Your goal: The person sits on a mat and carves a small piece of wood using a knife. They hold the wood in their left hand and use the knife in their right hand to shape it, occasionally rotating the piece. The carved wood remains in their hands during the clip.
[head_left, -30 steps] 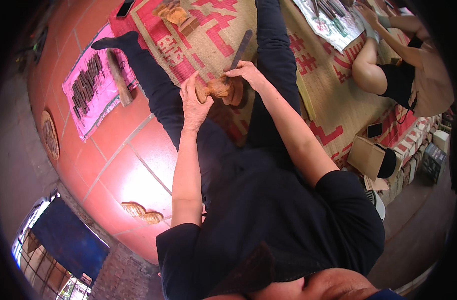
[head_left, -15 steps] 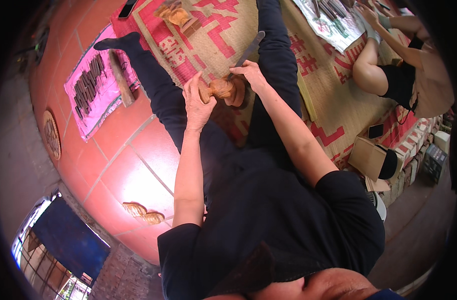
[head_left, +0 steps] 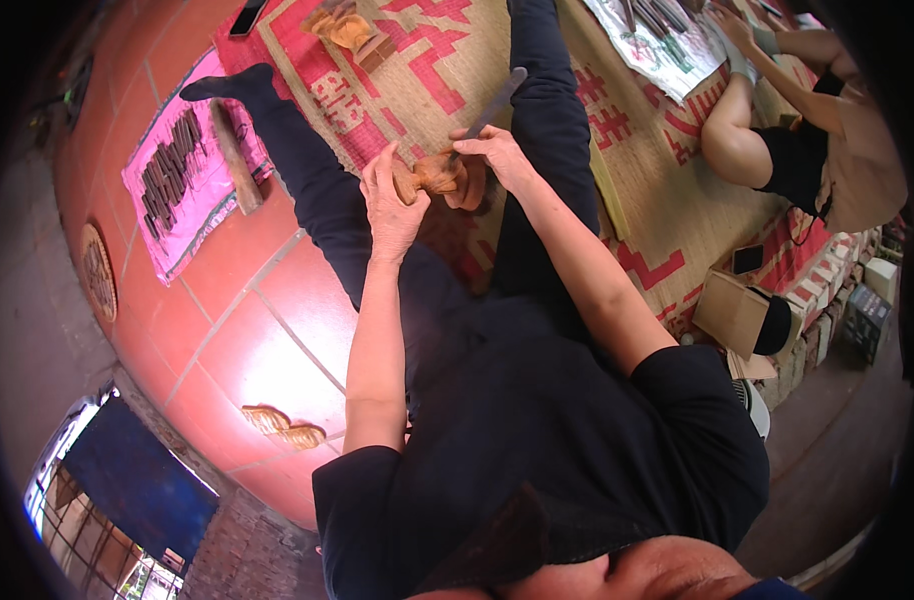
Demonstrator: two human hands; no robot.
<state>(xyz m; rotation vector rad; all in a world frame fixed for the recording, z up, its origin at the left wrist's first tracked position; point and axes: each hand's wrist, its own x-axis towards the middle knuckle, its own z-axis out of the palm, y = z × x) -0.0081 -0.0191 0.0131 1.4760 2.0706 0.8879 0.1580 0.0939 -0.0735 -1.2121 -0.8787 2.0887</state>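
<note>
We find the left hand [head_left: 389,208] pinching one end of a carved wooden piece [head_left: 437,176] between thumb and fingers. The right hand [head_left: 498,156] pinches the lower part of a flat dark tool [head_left: 499,100], whose long end points up and away from the body. The tool's lower end appears to meet the wood's upper side; the fingers hide the exact contact.

We judge the chief risk to be a slip. The left hand grips one end only, so the rounded wood could turn under pressure, and the tool could then skid toward the left fingers or a trousered leg [head_left: 555,130]. Too heavy a push could also score the wood.

As to position, we note the wooden piece between the two hands: touching the left, on its right side, and just below and left of the right hand's fingertips. It sits between the legs, over the patterned mat [head_left: 657,165]; whether anything beneath supports it, we cannot tell.
</note>
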